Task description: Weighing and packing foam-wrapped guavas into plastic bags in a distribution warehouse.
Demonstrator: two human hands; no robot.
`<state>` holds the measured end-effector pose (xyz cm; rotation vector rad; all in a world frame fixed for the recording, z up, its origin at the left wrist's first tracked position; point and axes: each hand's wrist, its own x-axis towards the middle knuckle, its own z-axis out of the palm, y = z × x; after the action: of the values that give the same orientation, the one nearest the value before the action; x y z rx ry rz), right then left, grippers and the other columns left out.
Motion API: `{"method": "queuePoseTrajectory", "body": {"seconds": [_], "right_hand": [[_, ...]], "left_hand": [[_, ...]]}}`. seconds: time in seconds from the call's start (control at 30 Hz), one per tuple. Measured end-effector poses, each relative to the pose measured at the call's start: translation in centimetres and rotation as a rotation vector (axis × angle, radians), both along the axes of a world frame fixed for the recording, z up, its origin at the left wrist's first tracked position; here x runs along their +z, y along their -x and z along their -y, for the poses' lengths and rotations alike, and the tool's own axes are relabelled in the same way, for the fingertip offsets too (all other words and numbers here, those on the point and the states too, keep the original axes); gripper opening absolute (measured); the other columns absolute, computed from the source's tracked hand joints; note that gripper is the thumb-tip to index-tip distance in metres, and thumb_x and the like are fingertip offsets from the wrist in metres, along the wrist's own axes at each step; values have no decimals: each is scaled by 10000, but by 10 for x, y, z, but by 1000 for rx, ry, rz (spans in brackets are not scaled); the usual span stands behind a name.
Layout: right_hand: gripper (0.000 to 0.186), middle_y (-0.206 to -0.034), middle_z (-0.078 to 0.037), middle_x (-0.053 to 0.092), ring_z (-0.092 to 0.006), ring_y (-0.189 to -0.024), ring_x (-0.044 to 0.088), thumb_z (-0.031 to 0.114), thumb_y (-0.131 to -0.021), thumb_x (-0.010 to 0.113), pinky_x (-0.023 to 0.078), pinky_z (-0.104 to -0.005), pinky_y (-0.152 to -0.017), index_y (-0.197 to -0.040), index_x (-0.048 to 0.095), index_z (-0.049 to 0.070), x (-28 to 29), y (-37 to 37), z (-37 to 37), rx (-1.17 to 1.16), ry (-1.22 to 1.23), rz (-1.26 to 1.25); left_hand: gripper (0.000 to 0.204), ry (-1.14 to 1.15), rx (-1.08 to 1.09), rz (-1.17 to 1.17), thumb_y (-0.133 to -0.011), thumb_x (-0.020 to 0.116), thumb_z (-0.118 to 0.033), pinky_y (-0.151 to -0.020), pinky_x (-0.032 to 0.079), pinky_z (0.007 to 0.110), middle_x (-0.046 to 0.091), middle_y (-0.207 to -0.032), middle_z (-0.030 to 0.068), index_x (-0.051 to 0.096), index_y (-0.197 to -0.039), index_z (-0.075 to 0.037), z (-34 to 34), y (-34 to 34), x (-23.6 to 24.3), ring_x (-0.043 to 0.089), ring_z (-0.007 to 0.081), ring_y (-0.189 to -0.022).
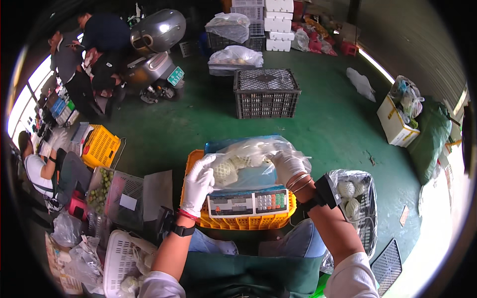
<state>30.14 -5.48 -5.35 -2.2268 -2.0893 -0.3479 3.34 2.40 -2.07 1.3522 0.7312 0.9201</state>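
Observation:
A see-through plastic bag [253, 149] lies over the blue pan of a digital scale [231, 204]. Inside it are several round pieces, probably fruit, in white foam net sleeves [224, 173]. My left hand [199, 181], in a white glove, pinches the bag's left edge between thumb and fingers. At the opposite side, my gloved right hand [289, 166] is closed on the bag's rim, its fingertips partly hidden by the film. The scale rests on a yellow-orange plastic crate [238, 222] in front of my knees.
To my right stands a lined black crate [367, 198] with net-wrapped fruit. A white basket [117, 263] and a box of green fruit [102, 188] are at left. Ahead sits a black crate [266, 99]; a scooter [154, 69] and several people [74, 64] are far left.

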Motion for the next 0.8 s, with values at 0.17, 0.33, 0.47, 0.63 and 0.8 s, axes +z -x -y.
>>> {"method": "queuePoseTrajectory", "body": {"seconds": [0.17,0.33,0.47,0.63,0.8], "right_hand": [[297,-952,-122,631,-306,-880,612,145,-759,585,477,-491,-812,-1045,613,70,-51,25,-1,229,-34,32],[147,-781,-150,604,-301,-738,599,123,-755,547,473,-432,-637,-853,623,44,-70,23,-1,130,-196,33],[317,-891,-239,627,-350,-774,626,201,-778,601,508,-417,-700,-972,574,-48,-28,25,22,58,-184,-102],[269,-1012,-144,612,-326,-920,597,36,-795,609,481,-378,-827,-1055,545,11,50,54,73,120,-56,-606],[283,-1260,-125,513,-263,-1211,479,-92,-818,538,373,-340,-1011,-1066,548,44,77,65,115,198,-205,-894]], "left_hand": [[444,-15,51,90,-902,460,38,-460,423,168,635,-896,64,491,-1335,-57,8,8,-31,489,22,-525],[412,66,2,157,-912,479,19,-517,460,177,642,-935,78,501,-1320,-37,16,5,-44,548,54,-596],[289,-100,-17,48,-914,529,5,-671,496,221,643,-976,54,567,-1199,-20,24,20,-50,597,90,-759],[234,-519,175,-506,-871,641,-92,-774,494,323,656,-953,87,597,-1093,-32,48,49,-17,637,229,-838],[340,-744,329,-611,-866,656,-112,-879,475,353,634,-1052,95,544,-1184,-66,60,73,-8,618,232,-963]]}}
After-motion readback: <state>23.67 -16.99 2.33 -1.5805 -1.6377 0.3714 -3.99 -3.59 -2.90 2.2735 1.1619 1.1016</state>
